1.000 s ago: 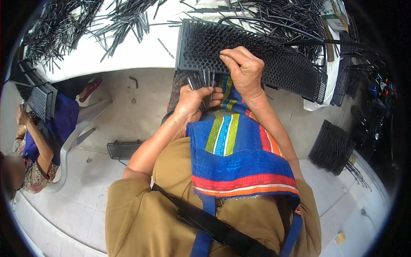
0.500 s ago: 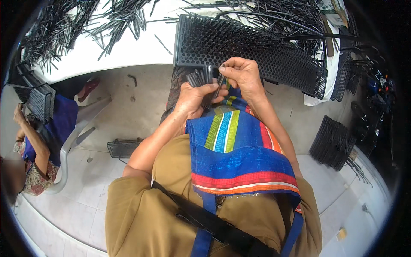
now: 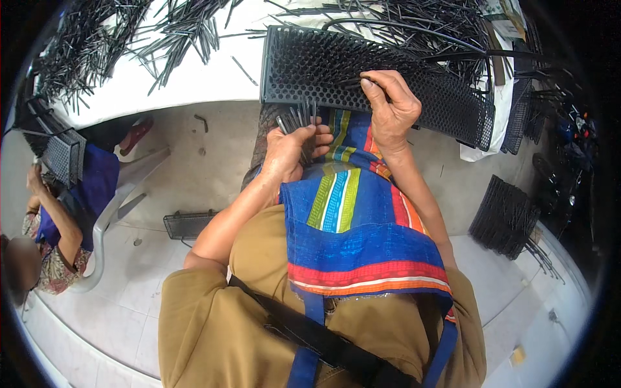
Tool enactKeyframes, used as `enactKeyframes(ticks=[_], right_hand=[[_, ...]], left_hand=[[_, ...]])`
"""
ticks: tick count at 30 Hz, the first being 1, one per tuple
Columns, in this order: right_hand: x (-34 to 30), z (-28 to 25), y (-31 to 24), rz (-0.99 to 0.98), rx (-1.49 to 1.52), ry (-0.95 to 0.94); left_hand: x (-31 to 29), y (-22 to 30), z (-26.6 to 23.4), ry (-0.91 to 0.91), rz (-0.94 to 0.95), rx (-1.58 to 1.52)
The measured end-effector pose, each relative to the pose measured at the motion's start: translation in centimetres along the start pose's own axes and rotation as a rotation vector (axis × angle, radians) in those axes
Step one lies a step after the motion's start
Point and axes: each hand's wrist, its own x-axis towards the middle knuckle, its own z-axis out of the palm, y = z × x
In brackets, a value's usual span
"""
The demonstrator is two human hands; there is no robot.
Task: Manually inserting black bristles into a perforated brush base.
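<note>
Loose Bundle in One Hand, Crowded Holes Above

The black sticks point(image 3: 299, 118), fanned just above frame centre, could slip or scatter if the left hand point(image 3: 288, 150) loosens, since they splay unevenly. A stick might also catch its neighbours or miss a hole, because those in the rack point(image 3: 453, 111) stand so close. The bundle lies between left thumb and fingers, which clasp its lower part; the tips poke out toward the rack's near edge. At upper centre, the right hand's point(image 3: 393, 111) fingertips draw close together over the rack; whether they pinch a stick I cannot tell. Beyond, the white worktop point(image 3: 220, 84) carries a loose heap point(image 3: 191, 39).
</note>
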Motion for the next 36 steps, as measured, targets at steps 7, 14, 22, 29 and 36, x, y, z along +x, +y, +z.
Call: enactKeyframes(ticks=[7, 14, 22, 29, 36], right_hand=[[-0.5, 0.2, 0.3, 0.110, 0.117, 0.009], [-0.5, 0.0, 0.8, 0.033, 0.057, 0.013], [-0.6, -0.2, 0.7, 0.023, 0.075, -0.009], [-1.0, -0.5, 0.9, 0.081, 0.122, 0.015], [-0.9, 0.5, 1.5, -0.113, -0.110, -0.094]], left_hand=[[-0.4, 0.2, 0.2, -0.022, 0.031, 0.043], [0.2, 0.2, 0.0, -0.036, -0.022, -0.006], [0.3, 0.0, 0.0, -0.017, -0.012, 0.007], [0.0, 0.3, 0.6, -0.008, -0.019, 0.001], [0.6, 0.0, 0.6, 0.025, -0.006, 0.015]])
